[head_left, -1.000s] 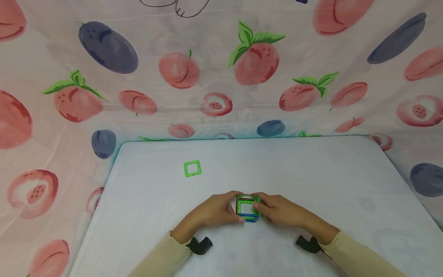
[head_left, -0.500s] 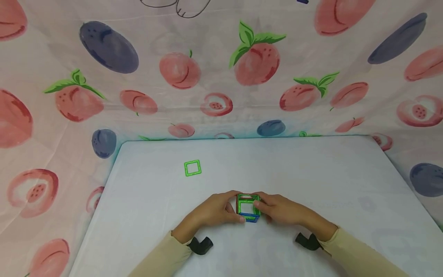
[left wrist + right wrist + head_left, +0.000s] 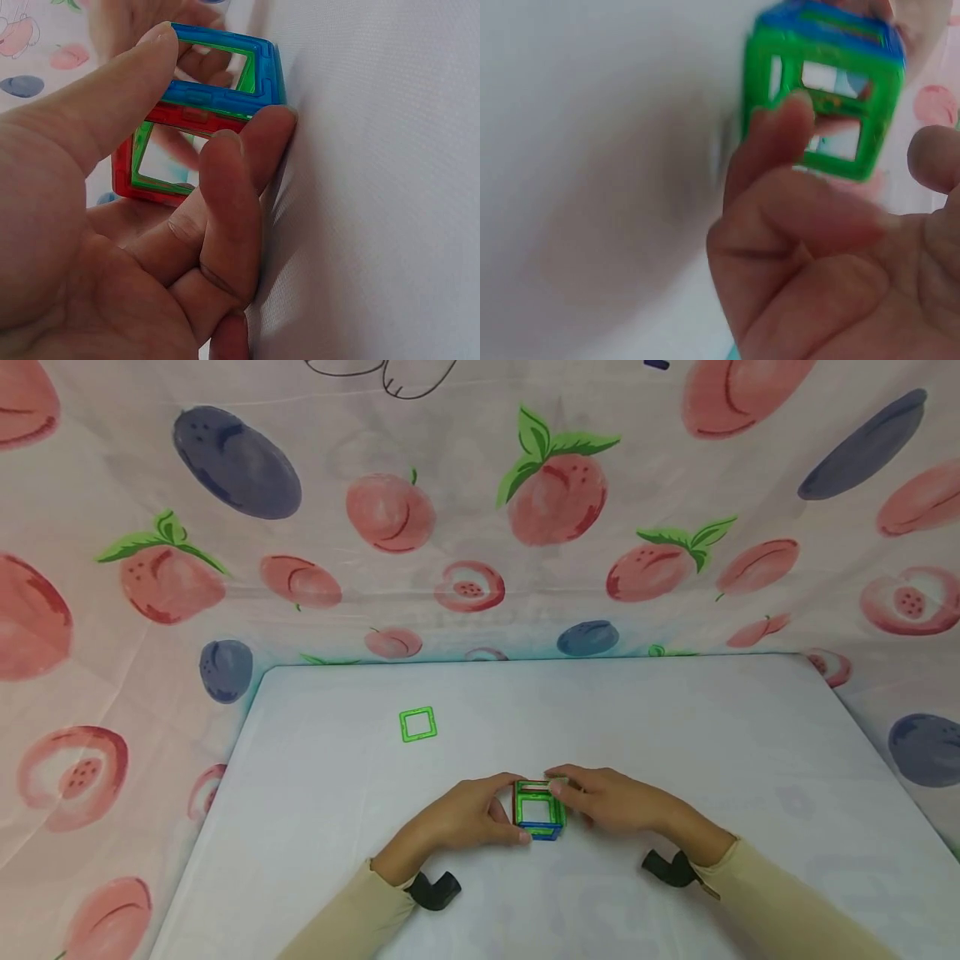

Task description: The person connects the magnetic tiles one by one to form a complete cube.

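Note:
A small cube of magnetic tiles (image 3: pixel 538 825) sits on the white table in the head view, its sides framed in blue, red and green. My left hand (image 3: pixel 472 817) holds it from the left. In the left wrist view the thumb presses the blue tile (image 3: pixel 217 94) and the fingers lie along the red tile (image 3: pixel 120 169). My right hand (image 3: pixel 618 802) is at the cube's far right corner, fingers loosely bent. The right wrist view shows its thumb (image 3: pixel 934 157) apart from the cube and a fingertip (image 3: pixel 799 112) overlapping the green tile (image 3: pixel 881 112).
A single green square tile (image 3: pixel 405 727) lies flat on the table (image 3: pixel 675 718), farther back and to the left. Behind the table hangs a fruit-print cloth (image 3: pixel 300 477). Black wrist mounts (image 3: pixel 435 892) sit at both sleeves.
My right hand has shifted slightly up and away from me, its thumb moving from the cube's right side to the far right corner. The left hand and the cube stay in place.

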